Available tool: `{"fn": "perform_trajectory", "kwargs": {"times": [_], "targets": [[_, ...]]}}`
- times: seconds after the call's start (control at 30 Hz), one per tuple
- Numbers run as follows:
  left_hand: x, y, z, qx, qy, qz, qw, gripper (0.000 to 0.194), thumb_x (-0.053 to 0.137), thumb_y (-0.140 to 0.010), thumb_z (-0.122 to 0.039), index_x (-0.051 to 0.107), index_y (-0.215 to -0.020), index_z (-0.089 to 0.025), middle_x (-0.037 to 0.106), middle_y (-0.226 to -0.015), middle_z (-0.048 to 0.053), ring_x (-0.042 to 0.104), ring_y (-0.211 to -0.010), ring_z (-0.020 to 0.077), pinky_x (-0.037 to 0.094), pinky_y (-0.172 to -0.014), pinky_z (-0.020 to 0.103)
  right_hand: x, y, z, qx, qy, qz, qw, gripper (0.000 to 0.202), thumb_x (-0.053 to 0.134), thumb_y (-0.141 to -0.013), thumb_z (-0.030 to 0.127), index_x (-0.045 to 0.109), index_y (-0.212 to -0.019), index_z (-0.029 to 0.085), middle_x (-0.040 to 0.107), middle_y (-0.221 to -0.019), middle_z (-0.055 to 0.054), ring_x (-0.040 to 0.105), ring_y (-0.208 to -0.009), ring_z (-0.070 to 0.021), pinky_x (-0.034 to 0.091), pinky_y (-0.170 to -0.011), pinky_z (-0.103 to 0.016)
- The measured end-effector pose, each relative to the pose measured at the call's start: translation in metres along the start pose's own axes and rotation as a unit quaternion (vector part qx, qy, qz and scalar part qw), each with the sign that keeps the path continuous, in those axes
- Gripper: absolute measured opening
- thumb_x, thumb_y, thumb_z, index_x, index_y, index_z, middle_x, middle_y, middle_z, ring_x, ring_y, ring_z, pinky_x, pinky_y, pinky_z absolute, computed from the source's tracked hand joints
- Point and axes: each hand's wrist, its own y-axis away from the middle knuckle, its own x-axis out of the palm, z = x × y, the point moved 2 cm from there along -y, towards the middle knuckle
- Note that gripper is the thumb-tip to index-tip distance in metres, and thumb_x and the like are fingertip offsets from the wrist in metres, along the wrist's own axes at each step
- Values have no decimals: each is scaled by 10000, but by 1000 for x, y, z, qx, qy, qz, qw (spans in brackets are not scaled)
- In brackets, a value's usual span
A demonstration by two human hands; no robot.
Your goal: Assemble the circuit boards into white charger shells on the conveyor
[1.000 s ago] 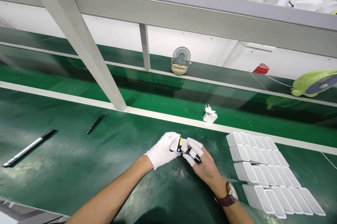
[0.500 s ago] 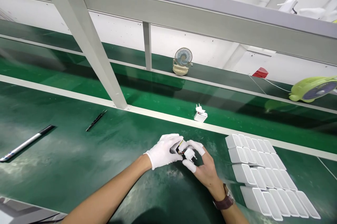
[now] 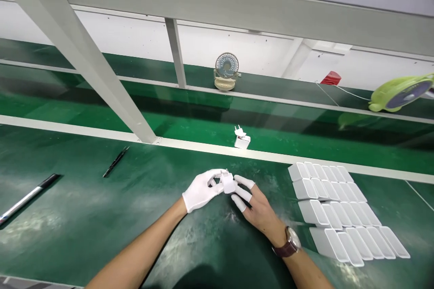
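My left hand (image 3: 202, 191), in a white glove, pinches a white plug charger (image 3: 228, 183) between thumb and fingers. Its metal pins point up and away from me. White finger covers sit on several fingertips of my right hand (image 3: 255, 202), whose fingers are spread at the charger's right side. Whether those fingertips touch it I cannot tell. Beyond my hands, a second white charger (image 3: 242, 141), its pronged plug piece tilted out of the housing, stands by the pale strip (image 3: 203, 148).
Rows of white open-ended housings (image 3: 334, 212) lie at the right. Black tweezers (image 3: 115, 161) and a marker (image 3: 29, 201) lie at the left. A slanted grey post (image 3: 101, 81) rises behind them. Farther back are a small fan (image 3: 227, 71) and a green fan (image 3: 402, 93).
The charger in my left hand has turned, its pins now upward and its dark inside out of sight. My right fingers have spread and no longer clasp the plug piece. The view has shifted slightly.
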Motion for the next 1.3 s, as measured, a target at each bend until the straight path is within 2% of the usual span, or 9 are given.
{"fn": "perform_trajectory", "kwargs": {"times": [0.17, 0.4, 0.6, 0.77, 0.9, 0.97, 1.13, 1.23, 1.3], "targets": [[-1, -4, -1, -5, -3, 20, 1000, 473, 663, -839, -337, 602, -1292, -214, 708, -1186, 71, 679, -953, 206, 553, -846, 336, 0, -2, -6, -26, 43, 21, 999, 462, 564, -952, 126, 520, -1386, 278, 551, -1365, -128, 588, -1203, -251, 554, -981, -459], [-2, -4, 0, 1, 19, 32, 999, 501, 667, -837, -392, 603, -1294, -196, 708, -1154, 80, 675, -999, 230, 557, -871, 368, 6, -2, -8, -45, 57, -11, 997, 426, 588, -943, 142, 550, -1357, 235, 516, -1413, -149, 585, -1238, -267, 551, -1013, -444], [4, 1, -3, 23, 39, 0, 999, 727, 780, -733, -366, 506, -1385, -198, 667, -1221, 88, 664, -945, 208, 559, -841, 369, 14, -4, -8, -49, 14, 9, 999, 407, 553, -966, 142, 547, -1357, 254, 571, -1322, -126, 632, -1150, -227, 585, -954, -385], [1, 2, 2, 55, 88, -45, 994, 796, 769, -733, -308, 416, -1437, -197, 631, -1258, 130, 636, -791, 156, 518, -670, 300, 2, -16, 1, -63, 22, -59, 996, 476, 596, -929, 110, 540, -1371, 278, 613, -1249, -108, 663, -1090, -215, 603, -912, -366], [-9, 1, 6, 127, 148, -82, 977, 688, 646, -837, -424, 406, -1438, -191, 597, -1275, 164, 607, -1061, 248, 511, -695, 300, -14, -27, 10, -72, 30, -144, 987, 547, 639, -882, 78, 545, -1369, 307, 607, -1262, -99, 664, -1088, -231, 610, -899, -384], [-12, 2, 5, 141, 156, -90, 973, 641, 586, -871, -437, 409, -1434, -186, 584, -1282, 168, 597, -1087, 255, 515, -708, 311, -12, -27, 10, -59, 28, -157, 985, 538, 655, -870, 77, 562, -1348, 306, 610, -1250, -97, 672, -1051, -227, 613, -878, -382], [0, 6, -6, 150, -9, -77, 986, 923, 822, -617, -281, 406, -1440, -250, 505, -1393, 130, 555, -1194, 299, 543, -839, 385, 13, -18, 2, -29, 66, -30, 997, 405, 573, -927, 120, 592, -1311, 245, 652, -1102, -116, 676, -984, -238, 616, -809, -385], [10, 9, -13, 167, -102, -88, 977, 730, 781, -681, -236, 504, -1356, -258, 539, -1331, 103, 557, -1206, 276, 510, -984, 443, 18, -12, -2, -31, 94, -16, 995, 406, 552, -932, 127, 587, -1321, 241, 650, -1116, -130, 674, -991, -253, 616, -790, -400], [11, 11, -15, 171, -115, -97, 974, 551, 698, -778, -224, 536, -1304, -251, 580, -1261, 93, 592, -1154, 243, 524, -973, 427, 18, -10, -4, -37, 92, -27, 995, 417, 555, -942, 135, 568, -1341, 254, 633, -1197, -135, 668, -1042, -253, 612, -824, -399]]}}
